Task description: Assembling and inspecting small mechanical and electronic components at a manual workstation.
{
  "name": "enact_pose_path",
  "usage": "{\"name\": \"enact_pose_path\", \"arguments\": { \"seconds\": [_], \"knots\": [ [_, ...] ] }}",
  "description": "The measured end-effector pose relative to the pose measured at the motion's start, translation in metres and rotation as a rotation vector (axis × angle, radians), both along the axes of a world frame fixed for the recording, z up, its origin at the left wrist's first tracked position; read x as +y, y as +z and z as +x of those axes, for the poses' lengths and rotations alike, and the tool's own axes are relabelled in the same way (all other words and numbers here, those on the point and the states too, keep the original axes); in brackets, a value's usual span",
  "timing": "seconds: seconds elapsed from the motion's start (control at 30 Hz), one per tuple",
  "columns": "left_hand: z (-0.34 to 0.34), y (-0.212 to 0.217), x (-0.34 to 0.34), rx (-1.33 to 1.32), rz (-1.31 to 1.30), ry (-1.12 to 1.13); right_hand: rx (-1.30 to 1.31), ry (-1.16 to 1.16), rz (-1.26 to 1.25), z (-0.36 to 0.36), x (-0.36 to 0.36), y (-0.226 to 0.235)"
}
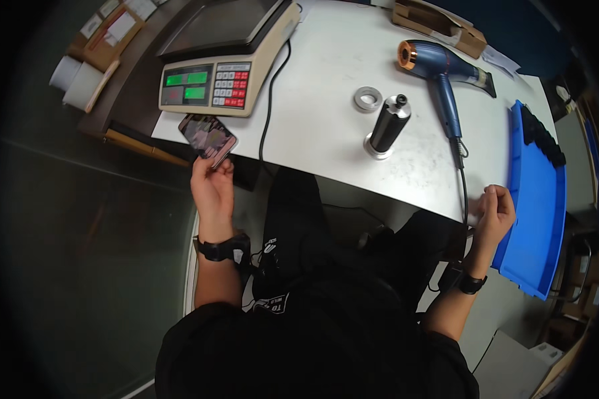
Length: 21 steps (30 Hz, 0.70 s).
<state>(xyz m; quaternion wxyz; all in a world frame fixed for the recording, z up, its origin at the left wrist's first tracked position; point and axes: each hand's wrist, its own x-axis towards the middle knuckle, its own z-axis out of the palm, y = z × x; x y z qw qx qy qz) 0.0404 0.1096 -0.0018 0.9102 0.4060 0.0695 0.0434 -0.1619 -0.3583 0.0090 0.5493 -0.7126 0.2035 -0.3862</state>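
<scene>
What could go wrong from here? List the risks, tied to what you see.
1. The left hand pinches the phone by one end at the table's edge; it could slip and fall.
2. The black cylinder stands on a narrow base, so a nudge may topple it.
3. The hair dryer's cord hangs off the edge beside the closed right hand; a snag might drag the dryer.

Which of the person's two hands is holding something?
The left hand, pinching a phone at the table's edge. The right hand is a closed, apparently empty fist.
</scene>
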Motion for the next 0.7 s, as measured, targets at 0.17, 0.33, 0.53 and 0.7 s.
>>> {"name": "enact_pose_path", "arguments": {
  "seconds": [0.17, 0.33, 0.53, 0.7],
  "knots": [
    [0.0022, -0.0053, 0.0043, 0.017, 0.008, 0.008, 0.014, -0.027, -0.018, 0.0023, 0.0020, 0.0001],
    [0.0033, -0.0048, 0.0027, 0.042, 0.005, 0.028, 0.023, -0.037, -0.058, 0.0026, 0.0011, -0.0028],
    [0.0024, -0.0018, 0.0022, 0.038, -0.004, 0.024, 0.027, -0.043, -0.052, 0.0019, 0.0015, -0.0017],
    [0.0008, 0.0012, 0.0015, 0.038, 0.006, 0.007, 0.029, -0.045, -0.056, 0.0027, 0.0011, -0.0031]
  ]
}}
